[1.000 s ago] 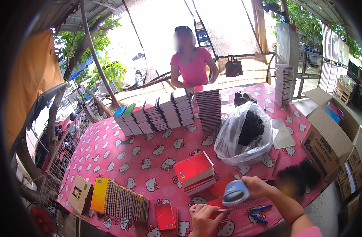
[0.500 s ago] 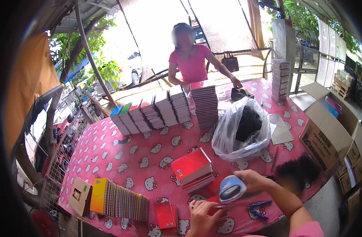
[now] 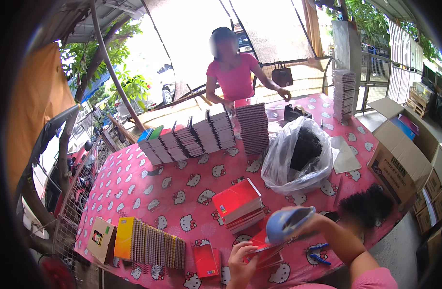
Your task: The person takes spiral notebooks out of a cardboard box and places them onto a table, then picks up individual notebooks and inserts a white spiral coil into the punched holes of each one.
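My left hand (image 3: 242, 262) pinches the edge of a red notebook (image 3: 264, 251) low on the table. Over the notebook's far end my right hand (image 3: 305, 225) grips a blue, rounded, hollow tool (image 3: 283, 226), tilted and blurred; its exact kind I cannot make out. Just beyond lies a stack of red notebooks (image 3: 237, 198). Blue-handled pliers (image 3: 320, 255) rest to the right of the notebook in hand. Left of my left hand are a couple of red notebooks (image 3: 206, 260) lying flat.
A row of yellow-covered spiral notebooks (image 3: 151, 244) stands at front left beside a cardboard box (image 3: 101, 239). Farther off are notebook stacks (image 3: 189, 139), a plastic bag (image 3: 298, 159) with black contents and a black tape dispenser (image 3: 297, 112). Across the table stands a co-worker (image 3: 233, 79). Open cartons (image 3: 399, 164) flank the right.
My right hand has swung the blue tool round and slightly up, so its opening faces another way. The notebook in my left hand has tilted. The co-worker's hand has lifted off the black dispenser.
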`<control>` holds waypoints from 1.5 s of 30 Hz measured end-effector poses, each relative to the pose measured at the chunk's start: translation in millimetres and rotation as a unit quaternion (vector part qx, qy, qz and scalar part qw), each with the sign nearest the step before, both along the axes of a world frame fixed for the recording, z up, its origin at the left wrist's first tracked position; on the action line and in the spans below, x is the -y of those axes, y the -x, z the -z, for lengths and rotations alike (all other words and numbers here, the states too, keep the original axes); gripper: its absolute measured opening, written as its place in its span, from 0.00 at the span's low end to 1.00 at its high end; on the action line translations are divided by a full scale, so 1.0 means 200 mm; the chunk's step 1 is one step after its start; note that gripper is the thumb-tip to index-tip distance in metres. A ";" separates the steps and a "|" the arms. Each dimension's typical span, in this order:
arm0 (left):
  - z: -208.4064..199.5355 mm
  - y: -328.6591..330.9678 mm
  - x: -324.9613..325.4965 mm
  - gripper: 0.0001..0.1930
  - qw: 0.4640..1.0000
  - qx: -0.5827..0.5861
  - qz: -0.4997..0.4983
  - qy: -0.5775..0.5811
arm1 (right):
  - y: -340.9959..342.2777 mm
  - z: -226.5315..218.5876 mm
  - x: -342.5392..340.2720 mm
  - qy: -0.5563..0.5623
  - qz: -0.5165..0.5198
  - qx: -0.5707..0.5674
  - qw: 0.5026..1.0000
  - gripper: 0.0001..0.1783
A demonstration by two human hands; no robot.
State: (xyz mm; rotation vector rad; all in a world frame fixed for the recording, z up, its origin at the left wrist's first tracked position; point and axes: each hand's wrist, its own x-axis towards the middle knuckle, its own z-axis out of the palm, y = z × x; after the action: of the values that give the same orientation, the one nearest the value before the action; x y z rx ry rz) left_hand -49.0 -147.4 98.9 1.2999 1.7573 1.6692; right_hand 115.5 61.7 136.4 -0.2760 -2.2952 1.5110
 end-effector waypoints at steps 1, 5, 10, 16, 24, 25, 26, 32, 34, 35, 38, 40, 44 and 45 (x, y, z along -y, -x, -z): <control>0.04 0.02 0.00 0.12 1.000 -0.008 0.014 -0.013 | 0.01 -0.01 0.01 -0.034 -0.029 -0.003 0.999 0.22; 0.10 0.04 0.00 0.14 0.999 0.008 0.032 -0.020 | 0.04 -0.04 0.04 -0.058 0.005 0.019 0.998 0.21; 0.08 0.07 0.01 0.19 0.986 0.153 0.059 0.016 | 0.01 -0.07 0.02 -0.153 0.128 0.056 0.978 0.22; 0.03 0.05 0.02 0.14 0.983 0.174 0.063 0.013 | -0.03 0.18 -0.04 -0.065 0.218 0.105 0.968 0.24; 0.01 0.05 0.03 0.12 0.993 0.088 0.076 0.028 | -0.13 0.22 0.03 0.020 0.101 0.142 0.984 0.26; 0.00 0.04 0.02 0.11 0.992 0.094 0.079 0.028 | -0.14 0.21 0.02 0.006 0.105 0.141 0.984 0.26; 0.00 0.03 0.02 0.10 0.991 0.100 0.082 0.029 | -0.15 0.20 0.02 -0.007 0.109 0.141 0.984 0.25; 0.09 0.02 0.01 0.12 0.980 0.151 0.112 -0.064 | -0.12 0.15 -0.05 0.135 0.025 -0.023 0.990 0.23; 0.12 0.03 -0.02 0.11 0.975 0.170 0.120 -0.077 | -0.06 0.01 -0.07 0.001 -0.063 0.149 0.987 0.25; 0.13 0.04 -0.02 0.11 0.973 0.179 0.123 -0.083 | -0.02 0.11 -0.09 -0.062 -0.029 0.119 0.991 0.30; 0.12 0.03 -0.01 0.12 0.972 0.205 0.083 -0.075 | -0.06 0.14 -0.10 0.167 -0.030 -0.056 0.984 0.34; 0.14 0.04 -0.01 0.13 0.971 0.212 0.076 -0.076 | -0.01 -0.04 -0.03 0.015 -0.092 0.003 0.996 0.32; 0.14 0.04 0.01 0.17 0.960 0.269 0.034 -0.070 | 0.07 -0.07 -0.03 -0.037 -0.033 0.040 0.998 0.24; 0.15 0.04 0.01 0.16 0.960 0.269 0.029 -0.068 | 0.07 -0.07 -0.02 -0.041 -0.058 0.019 0.997 0.25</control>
State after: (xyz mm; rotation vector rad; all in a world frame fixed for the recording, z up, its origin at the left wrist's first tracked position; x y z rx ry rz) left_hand -57.1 -150.1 69.5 0.8238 1.2905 1.9082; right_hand 101.2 64.8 150.0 -0.1517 -2.4354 1.4723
